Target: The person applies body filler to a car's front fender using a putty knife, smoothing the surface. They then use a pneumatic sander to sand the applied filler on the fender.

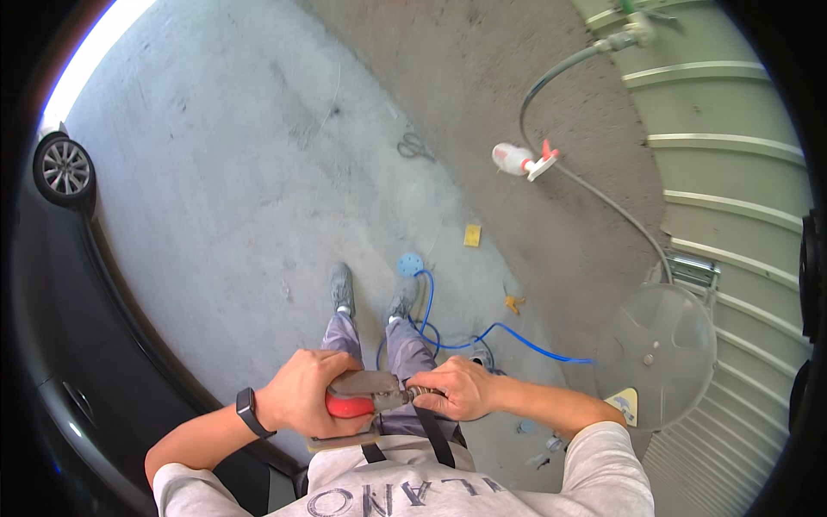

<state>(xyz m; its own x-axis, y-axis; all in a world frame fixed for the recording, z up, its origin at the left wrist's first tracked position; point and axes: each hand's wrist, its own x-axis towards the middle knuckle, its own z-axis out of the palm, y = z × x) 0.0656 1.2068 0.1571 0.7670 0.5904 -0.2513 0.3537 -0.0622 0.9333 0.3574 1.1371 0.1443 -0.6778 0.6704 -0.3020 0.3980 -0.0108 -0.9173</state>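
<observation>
My left hand (300,391) is wrapped around a red and grey sander (350,406), held in front of my waist. It looks like an air-powered model, with a flat pad (342,443) below the hand. My right hand (462,390) pinches the metal air fitting (423,391) at the end of the sander's handle. Whether a hose is joined to that fitting is hidden by my fingers. A blue air hose (452,346) lies in loops on the floor around my right foot and runs off to the right.
A dark car (77,310) stands along the left. On the floor lie a blue sanding disc (409,265), a yellow pad (472,236), a small orange-yellow tool (513,304) and a white spray bottle (513,159). A hose reel (678,349) stands by the ribbed metal wall (704,103) at right.
</observation>
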